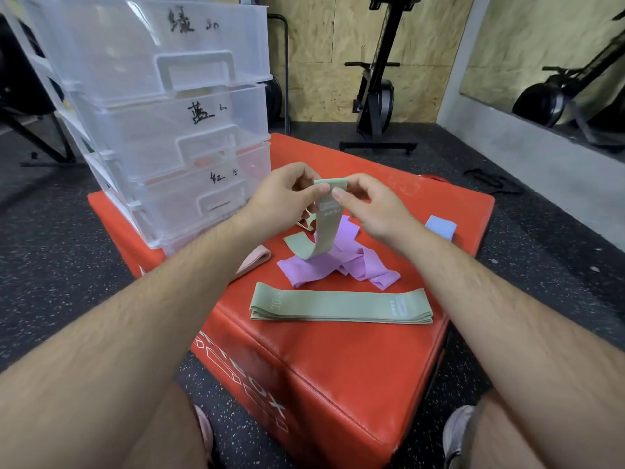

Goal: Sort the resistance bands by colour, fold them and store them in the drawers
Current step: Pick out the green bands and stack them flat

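Note:
Both hands hold one green resistance band (324, 228) up over the red box; it hangs down from their fingertips, its lower end curling onto the pile. My left hand (287, 194) pinches its top edge from the left, my right hand (367, 206) from the right. A flat stack of green bands (341, 305) lies near the box's front edge. Several purple bands (341, 264) lie tangled behind it. A pink band (253, 260) sits at the left, a blue one (440, 226) folded at the right. The clear drawer unit (162, 110) stands at the back left, drawers closed.
The red padded box (338, 367) bears everything; its front corner points toward me. My knees and shoes flank it below. Black gym machines (378, 96) stand against the plywood wall behind, and a black strap (493, 184) lies on the speckled floor at the right.

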Tool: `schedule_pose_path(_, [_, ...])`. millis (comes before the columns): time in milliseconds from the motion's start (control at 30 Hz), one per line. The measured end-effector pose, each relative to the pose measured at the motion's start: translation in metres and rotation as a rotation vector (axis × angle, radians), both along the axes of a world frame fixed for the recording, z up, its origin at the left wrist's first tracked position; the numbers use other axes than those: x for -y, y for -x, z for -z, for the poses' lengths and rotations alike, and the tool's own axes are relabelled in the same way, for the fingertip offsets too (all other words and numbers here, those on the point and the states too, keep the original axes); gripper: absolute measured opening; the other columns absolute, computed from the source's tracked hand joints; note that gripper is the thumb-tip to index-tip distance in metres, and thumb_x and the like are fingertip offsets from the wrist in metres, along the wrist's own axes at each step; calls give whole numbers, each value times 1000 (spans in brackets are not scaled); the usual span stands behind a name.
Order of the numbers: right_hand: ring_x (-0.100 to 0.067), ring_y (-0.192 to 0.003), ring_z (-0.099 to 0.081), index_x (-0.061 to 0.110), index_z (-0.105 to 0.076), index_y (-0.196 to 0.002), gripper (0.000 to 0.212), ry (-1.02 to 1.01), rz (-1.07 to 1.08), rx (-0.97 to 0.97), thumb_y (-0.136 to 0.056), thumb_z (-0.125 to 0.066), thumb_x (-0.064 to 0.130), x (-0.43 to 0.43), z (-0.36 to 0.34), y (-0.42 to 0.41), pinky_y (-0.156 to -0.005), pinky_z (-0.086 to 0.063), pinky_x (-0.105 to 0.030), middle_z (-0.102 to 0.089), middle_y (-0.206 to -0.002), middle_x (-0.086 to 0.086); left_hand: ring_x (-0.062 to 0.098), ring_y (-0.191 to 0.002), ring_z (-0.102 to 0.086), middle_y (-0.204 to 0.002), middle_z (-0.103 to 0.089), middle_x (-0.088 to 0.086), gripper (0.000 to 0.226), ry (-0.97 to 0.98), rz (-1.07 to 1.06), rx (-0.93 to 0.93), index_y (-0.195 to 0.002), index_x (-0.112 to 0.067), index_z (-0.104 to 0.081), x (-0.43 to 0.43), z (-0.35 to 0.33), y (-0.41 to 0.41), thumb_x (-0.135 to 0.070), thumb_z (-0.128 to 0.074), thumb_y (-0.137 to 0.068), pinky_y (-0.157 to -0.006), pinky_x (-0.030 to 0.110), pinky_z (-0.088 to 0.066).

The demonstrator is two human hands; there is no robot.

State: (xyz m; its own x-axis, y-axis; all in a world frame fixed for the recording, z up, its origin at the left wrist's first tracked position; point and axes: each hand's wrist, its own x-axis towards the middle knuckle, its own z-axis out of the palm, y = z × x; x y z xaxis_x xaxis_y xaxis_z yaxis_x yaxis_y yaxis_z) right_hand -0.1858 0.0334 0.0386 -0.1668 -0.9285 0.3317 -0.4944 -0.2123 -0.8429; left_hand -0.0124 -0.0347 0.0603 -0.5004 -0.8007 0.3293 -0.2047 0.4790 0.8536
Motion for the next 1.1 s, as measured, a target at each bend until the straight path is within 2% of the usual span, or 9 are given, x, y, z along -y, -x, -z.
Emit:
schedule_pose_path(67, [-8,-76,-58,17,-65,-99,11,-66,-20,30,-100,-58,25,0,3,-3,-71,-50,-26,-68,-88,-10,12,-60,-61,-72,-62,5,18,3,7,32,-94,-3,-61,-1,1,-1,-20,-69,-92,-53,26,-50])
schedule_pose_path(167, [-7,-61,-55,15,-64,-94,11,-101,-58,-1,-101,-57,20,1,3,-10,-58,-44,-22,-63,-73,-10,6,-61,-55,-78,-66,1,20,109,-40,151,-92,-13,-64,0,1,-3,-30,-73,-88,-55,20,-46])
schedule_pose_path(233, [-15,-64,-49,12,-63,-95,9,-99,-75,-40,-99,-57,17,2,5,-15,-61,-40,-27,-56,-73,-13,-2,-57,-50,-77,-65,-5,16,158,-47,193,-89,-16,-66,1,-1,-5,-31,-73,-88,-55,14,-42])
schedule_pose_path(300, [-16,-69,-54,12,-62,-96,5,-97,-98,-24,-98,-60,17,4,6,-18,-66,-43,-33,-62,-77,-17,-5,-55,-50,-74,-63,-8,13,175,-42,203,-86,-18,-65,3,-2,-8,-28,-72,-89,-56,14,-42])
schedule_pose_path(467, [-30,-87,-69,7,-61,-102,17,-160,-164,-29,-92,-70,18,7,13,-16,-87,-54,-49,-72,-100,-20,3,-63,-50,-75,-59,-6,12,151,-93,139,-88,-14,-63,4,2,-15,-23,-70,-90,-59,18,-42])
schedule_pose_path(567, [-24,-89,-70,7,-61,-104,19,-227,-168,-112,-91,-71,17,6,15,-10,-86,-55,-45,-73,-100,-15,7,-67,-50,-75,-56,-6,12,98,-138,56,-89,-13,-63,7,0,-24,-24,-68,-92,-64,24,-44])
schedule_pose_path(733, [-15,-76,-58,22,-61,-92,10,-268,-75,-396,-89,-70,27,2,17,5,-72,-50,-37,-65,-86,1,9,-67,-50,-77,-55,-6,14,-7,-230,-80,-84,-20,-58,15,-5,-45,-26,-67,-93,-62,24,-45])
schedule_pose_path(933, [-13,-76,-56,21,-63,-95,10,-274,-30,-462,-90,-69,27,-10,5,27,-68,-45,-32,-64,-87,5,6,-64,-51,-81,-59,-2,17,-107,-253,-106,-95,-11,-58,22,2,-60,-27,-64,-95,-53,19,-44])
schedule_pose_path(1100, [-13,-78,-60,31,-60,-90,13,-342,-42,-492,-88,-71,23,-28,5,44,-74,-49,-33,-67,-89,7,11,-74,-54,-89,-60,1,14,-170,-270,-103,-92,-15,-56,24,12,-66,-26,-63,-96,-56,23,-43])
